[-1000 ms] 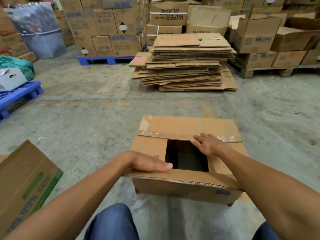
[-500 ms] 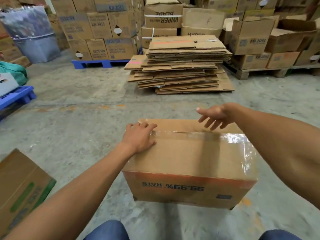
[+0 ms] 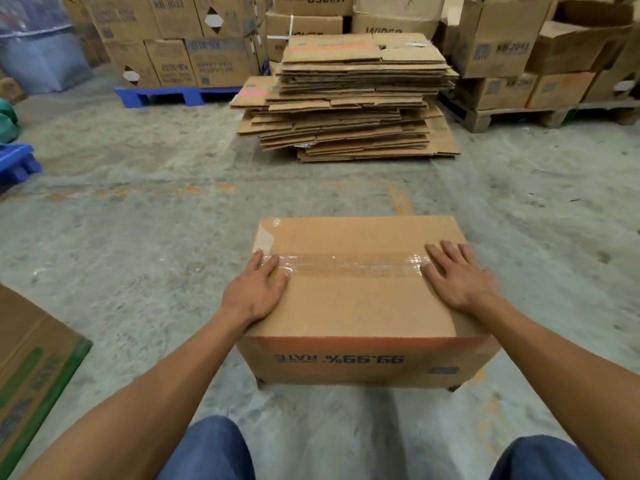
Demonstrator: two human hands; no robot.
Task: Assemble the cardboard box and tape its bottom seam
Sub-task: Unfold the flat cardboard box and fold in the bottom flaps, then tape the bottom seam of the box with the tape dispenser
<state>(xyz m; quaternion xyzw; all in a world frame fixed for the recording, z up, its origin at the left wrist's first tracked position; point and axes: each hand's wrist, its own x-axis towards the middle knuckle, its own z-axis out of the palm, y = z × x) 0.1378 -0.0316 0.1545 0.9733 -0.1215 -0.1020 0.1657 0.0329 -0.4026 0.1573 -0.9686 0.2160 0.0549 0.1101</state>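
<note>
A brown cardboard box [image 3: 356, 303] stands on the concrete floor in front of my knees, its print "99.99% RATE" upside down on the near side. Its top flaps are folded flat and meet at a seam covered by a strip of clear tape [image 3: 349, 264] running left to right. My left hand [image 3: 258, 289] lies flat on the left end of the seam, fingers spread. My right hand [image 3: 457, 275] lies flat on the right end, palm down. Neither hand holds anything.
A tall stack of flattened cartons [image 3: 349, 98] lies on the floor straight ahead. Behind it are stacked boxes on a blue pallet [image 3: 173, 95] and a wooden pallet [image 3: 519, 114]. A printed carton [image 3: 31, 368] lies at the near left.
The two flaps, open with a gap a second ago, have been folded flat. Both hands moved from the flaps' edges to press flat on the two ends of the taped seam.
</note>
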